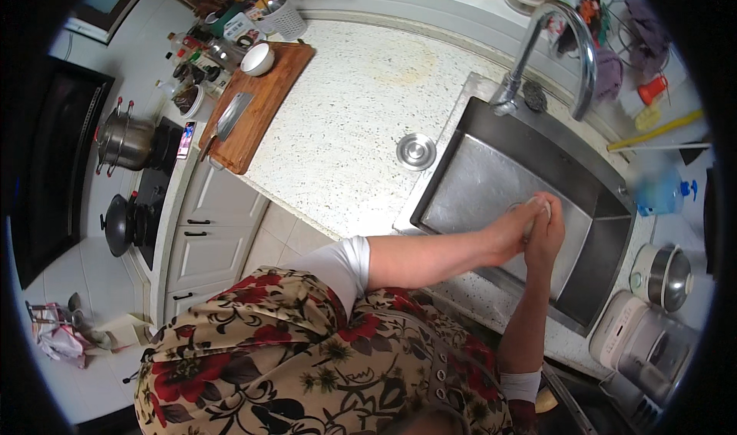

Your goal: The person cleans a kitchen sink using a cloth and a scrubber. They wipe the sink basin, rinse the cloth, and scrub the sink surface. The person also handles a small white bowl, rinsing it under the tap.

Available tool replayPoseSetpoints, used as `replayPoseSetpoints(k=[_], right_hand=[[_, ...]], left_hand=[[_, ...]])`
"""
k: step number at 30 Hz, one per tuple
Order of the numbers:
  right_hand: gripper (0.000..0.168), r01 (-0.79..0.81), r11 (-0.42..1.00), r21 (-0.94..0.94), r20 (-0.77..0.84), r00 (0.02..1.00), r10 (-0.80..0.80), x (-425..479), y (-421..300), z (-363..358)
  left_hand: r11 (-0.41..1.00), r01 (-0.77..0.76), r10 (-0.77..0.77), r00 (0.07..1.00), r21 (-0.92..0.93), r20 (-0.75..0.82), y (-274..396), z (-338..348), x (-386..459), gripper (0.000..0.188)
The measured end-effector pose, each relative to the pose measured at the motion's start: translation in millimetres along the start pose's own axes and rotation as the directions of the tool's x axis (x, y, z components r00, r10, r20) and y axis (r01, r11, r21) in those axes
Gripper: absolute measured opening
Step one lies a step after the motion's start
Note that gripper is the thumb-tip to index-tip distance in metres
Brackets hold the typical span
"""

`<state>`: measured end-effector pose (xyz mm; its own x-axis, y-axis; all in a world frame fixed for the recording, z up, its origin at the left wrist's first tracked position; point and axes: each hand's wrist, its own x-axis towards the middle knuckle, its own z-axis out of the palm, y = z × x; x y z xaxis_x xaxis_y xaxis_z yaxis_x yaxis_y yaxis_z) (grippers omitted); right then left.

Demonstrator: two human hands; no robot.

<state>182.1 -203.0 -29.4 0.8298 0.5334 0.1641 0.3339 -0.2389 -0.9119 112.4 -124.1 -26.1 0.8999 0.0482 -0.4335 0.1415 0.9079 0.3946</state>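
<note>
Over the stainless steel sink (pixel 489 176), my left hand (pixel 509 233) and my right hand (pixel 544 236) are pressed together around a small pale object (pixel 530 223). Fingers hide most of it, so its kind cannot be told. Both hands are above the basin, towards its near right part. The curved chrome faucet (pixel 584 61) stands behind them at the sink's far edge; no running water shows. A dark scouring pad (pixel 535 96) rests by the faucet's base. A round metal sink strainer (pixel 416 152) lies on the speckled counter left of the basin.
On the counter's left, a wooden cutting board (pixel 282 90) holds a cleaver (pixel 233 115) and a white bowl (pixel 257 59). Bottles stand beyond it. A steel pot (pixel 129 141) and wok (pixel 119 225) are on the stove. Right of the sink are small appliances (pixel 619 331) and a blue-tinted water jug (pixel 659 187).
</note>
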Motion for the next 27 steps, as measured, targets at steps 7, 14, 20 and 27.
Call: replayPoseSetpoints(k=[7,14,20,27], right_hand=[[0.031,-0.070,0.996,-0.049,0.086,0.994,0.074,-16.4,25.1,-2.3],[0.067,-0.426,0.244,0.871,0.430,0.902,0.036,-27.4,10.7,-35.2],[0.039,-0.393,0.586,0.709,0.483,0.875,0.003,-16.6,5.5,-67.0],[0.027,-0.392,0.832,0.392,0.140,0.919,0.367,1.3,19.0,-50.7]], left_hand=[[0.987,0.041,-0.034,0.998,0.157,-0.047,-1.9,1.2,-3.5,0.045],[0.846,0.522,-0.533,0.828,0.109,0.174,3.4,13.7,-16.2,0.010],[0.706,0.679,-0.707,0.665,0.198,0.240,-9.4,21.9,-11.5,0.007],[0.575,0.422,-0.514,0.853,0.701,-0.093,-26.0,14.2,40.5,0.011]])
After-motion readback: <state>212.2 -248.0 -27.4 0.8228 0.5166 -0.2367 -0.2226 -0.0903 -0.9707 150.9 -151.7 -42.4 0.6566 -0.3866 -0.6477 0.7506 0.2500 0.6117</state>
